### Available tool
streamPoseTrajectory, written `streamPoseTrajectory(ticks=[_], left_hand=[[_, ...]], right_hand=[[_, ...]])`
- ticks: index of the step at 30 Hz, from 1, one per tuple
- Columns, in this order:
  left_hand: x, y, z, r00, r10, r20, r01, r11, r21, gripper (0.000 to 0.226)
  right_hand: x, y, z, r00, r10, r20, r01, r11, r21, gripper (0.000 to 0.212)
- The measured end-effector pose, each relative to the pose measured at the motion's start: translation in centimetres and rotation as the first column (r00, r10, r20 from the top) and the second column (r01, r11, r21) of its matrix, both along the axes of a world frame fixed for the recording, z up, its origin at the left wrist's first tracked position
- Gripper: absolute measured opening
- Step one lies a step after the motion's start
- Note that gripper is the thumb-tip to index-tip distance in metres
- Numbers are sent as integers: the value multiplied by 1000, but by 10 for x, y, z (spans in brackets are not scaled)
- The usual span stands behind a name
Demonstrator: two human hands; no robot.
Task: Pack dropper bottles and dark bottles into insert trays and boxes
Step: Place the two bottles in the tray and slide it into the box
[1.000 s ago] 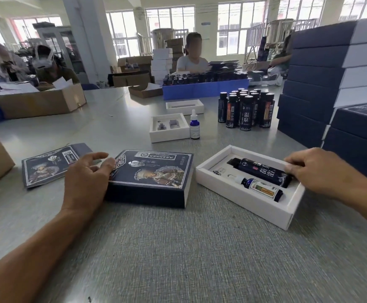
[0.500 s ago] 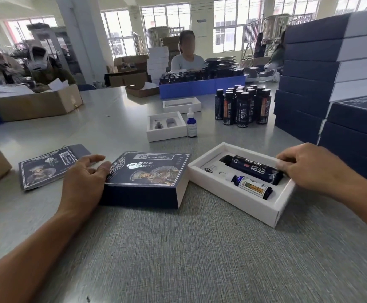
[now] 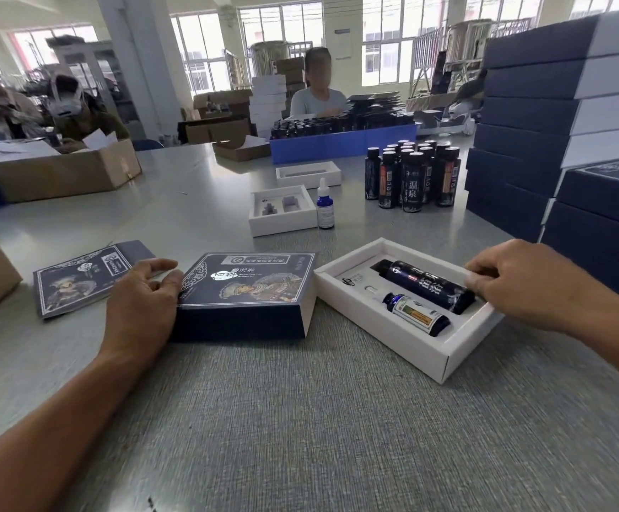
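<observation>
On the grey table [image 3: 300,437], the navy printed box [image 3: 249,293] has the left hand [image 3: 142,308] resting loosely spread against its left edge. Right beside it, the white insert tray [image 3: 404,349] holds a dark bottle [image 3: 426,286] and dropper bottle [image 3: 415,314]; the right hand [image 3: 522,286] pinches the dark bottle's end with curled fingers.

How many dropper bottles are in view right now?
2: one dropper bottle lies in the white tray near the right hand; another stands upright mid-table. More may be hidden.

Right hand [image 3: 522,286] grips the dark bottle [image 3: 428,286] in the insert tray [image 3: 404,345]; left hand [image 3: 142,301] touches the box [image 3: 245,293].
</observation>
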State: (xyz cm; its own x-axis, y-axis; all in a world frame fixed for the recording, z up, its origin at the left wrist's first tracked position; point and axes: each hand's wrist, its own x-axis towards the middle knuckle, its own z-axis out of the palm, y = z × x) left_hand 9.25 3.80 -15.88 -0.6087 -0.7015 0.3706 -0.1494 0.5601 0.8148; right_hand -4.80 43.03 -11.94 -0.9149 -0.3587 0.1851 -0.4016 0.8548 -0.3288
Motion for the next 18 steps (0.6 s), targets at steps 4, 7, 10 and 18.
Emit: streamPoseTrajectory(ticks=[4, 7, 10, 18], left_hand=[[-2, -2, -2, 1000, 5, -4, -5, 1000, -1, 16], [-2, -2, -4, 999, -12, -32, 12, 1000, 19, 16], [-2, -2, -5, 998, -30, -57, 33, 999, 43, 15], [-3, -8, -6, 992, -49, -115, 62, 992, 110, 15]], right_hand=[[2, 0, 3, 1000, 4, 7, -4, 1000, 10, 18], [2, -2, 3, 999, -20, 31, 20, 1000, -22, 16], [3, -3, 3, 998, -29, 57, 32, 997, -66, 15], [6, -5, 2, 998, 31, 50, -26, 994, -102, 17]])
